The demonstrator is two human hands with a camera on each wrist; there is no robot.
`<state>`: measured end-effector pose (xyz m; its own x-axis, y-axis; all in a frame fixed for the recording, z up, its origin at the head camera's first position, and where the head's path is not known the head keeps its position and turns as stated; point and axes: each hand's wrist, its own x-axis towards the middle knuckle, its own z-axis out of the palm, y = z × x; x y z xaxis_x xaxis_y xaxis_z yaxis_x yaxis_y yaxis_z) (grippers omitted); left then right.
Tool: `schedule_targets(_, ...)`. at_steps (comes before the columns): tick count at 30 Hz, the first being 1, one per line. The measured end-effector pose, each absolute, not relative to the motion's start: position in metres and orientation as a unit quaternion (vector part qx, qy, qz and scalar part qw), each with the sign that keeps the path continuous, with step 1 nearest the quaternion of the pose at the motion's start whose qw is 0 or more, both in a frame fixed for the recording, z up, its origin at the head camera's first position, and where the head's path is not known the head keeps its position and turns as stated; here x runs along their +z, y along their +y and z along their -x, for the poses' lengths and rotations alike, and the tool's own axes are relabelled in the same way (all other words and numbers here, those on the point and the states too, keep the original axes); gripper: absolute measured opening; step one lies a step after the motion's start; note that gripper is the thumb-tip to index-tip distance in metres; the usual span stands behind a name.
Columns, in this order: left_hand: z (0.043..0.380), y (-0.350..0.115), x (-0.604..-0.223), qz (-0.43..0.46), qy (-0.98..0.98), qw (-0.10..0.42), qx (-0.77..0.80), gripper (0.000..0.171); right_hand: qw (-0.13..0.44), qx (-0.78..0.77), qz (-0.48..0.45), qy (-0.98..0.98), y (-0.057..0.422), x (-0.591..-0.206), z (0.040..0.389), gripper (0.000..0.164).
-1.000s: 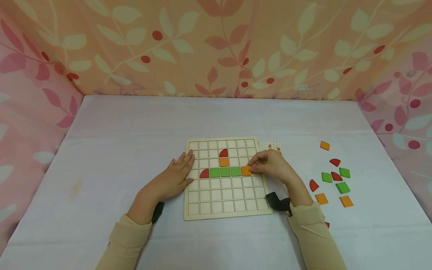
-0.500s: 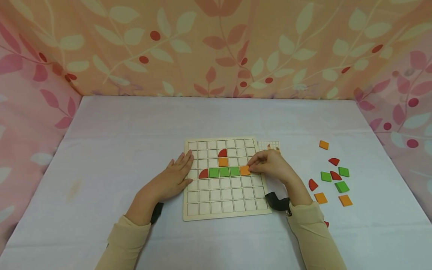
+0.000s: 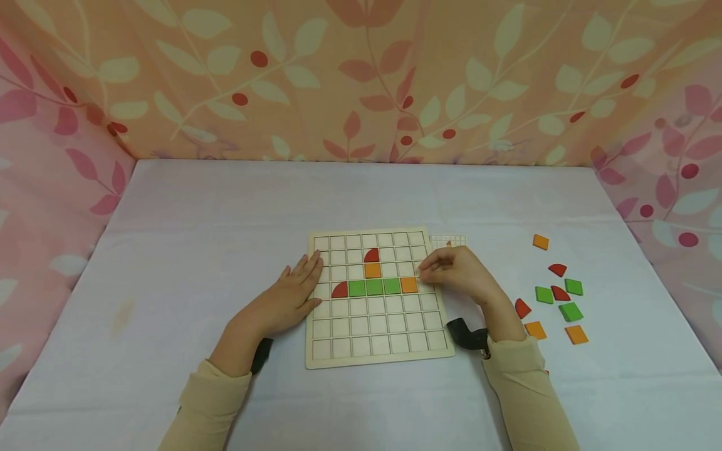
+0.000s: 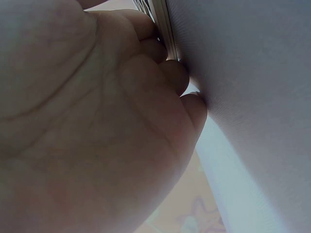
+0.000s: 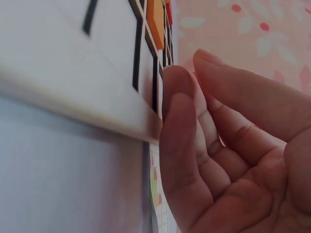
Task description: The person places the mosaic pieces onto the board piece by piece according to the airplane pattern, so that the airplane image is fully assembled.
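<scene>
A wooden grid board lies on the white cloth. Its middle row carries a red quarter-circle tile, three green square tiles and an orange square tile. Another orange tile sits above the row, with a red quarter-circle over it. My left hand rests flat with fingertips on the board's left edge. Over the right edge hovers my right hand, fingers loosely bent and nothing between them. The right wrist view shows a gap between its thumb and fingertips, apart from the orange tile.
A small pattern card lies partly hidden behind my right hand. Loose tiles are scattered to the right, among them a green square, a red quarter-circle and an orange square. A floral curtain rises along the back.
My right hand has let go of the orange tile at the row's right end and shifted slightly right. That tile stays in its cell. My left hand keeps its place.
</scene>
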<state>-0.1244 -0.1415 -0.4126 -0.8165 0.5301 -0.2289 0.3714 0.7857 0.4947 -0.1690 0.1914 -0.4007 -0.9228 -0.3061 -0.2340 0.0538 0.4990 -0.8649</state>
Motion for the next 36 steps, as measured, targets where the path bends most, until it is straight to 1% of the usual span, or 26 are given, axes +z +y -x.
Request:
schedule_targets(11, 0.125, -0.141, -0.414, -0.244, 0.927, 0.181, 0.221, 0.068, 0.157, -0.491, 0.030, 0.856, 0.217, -0.388, 0.171, 0.026)
schedule_targets(18, 0.125, -0.142, -0.415, -0.243, 0.928, 0.180, 0.218, 0.067, 0.138, -0.478, 0.002, 0.868, 0.250, -0.383, 0.173, 0.033)
schedule_targets(25, 0.124, -0.142, -0.416, -0.241, 0.929, 0.181, 0.216, 0.067, 0.118, -0.469, -0.050, 0.874, 0.287, -0.380, 0.173, 0.047)
schedule_targets(28, 0.124, -0.141, -0.416, -0.242, 0.928, 0.180, 0.220, 0.067, 0.109, -0.466, -0.072, 0.875, 0.302, -0.380, 0.174, 0.048)
schedule_targets(31, 0.123, -0.141, -0.415, -0.244, 0.927, 0.177, 0.224, 0.067, 0.105, -0.463, -0.091, 0.876, 0.318, -0.380, 0.176, 0.043)
schedule_targets(36, 0.123, -0.142, -0.414, -0.243, 0.927, 0.175, 0.226, 0.067, 0.092, -0.463, -0.110, 0.874, 0.344, -0.377, 0.179, 0.015)
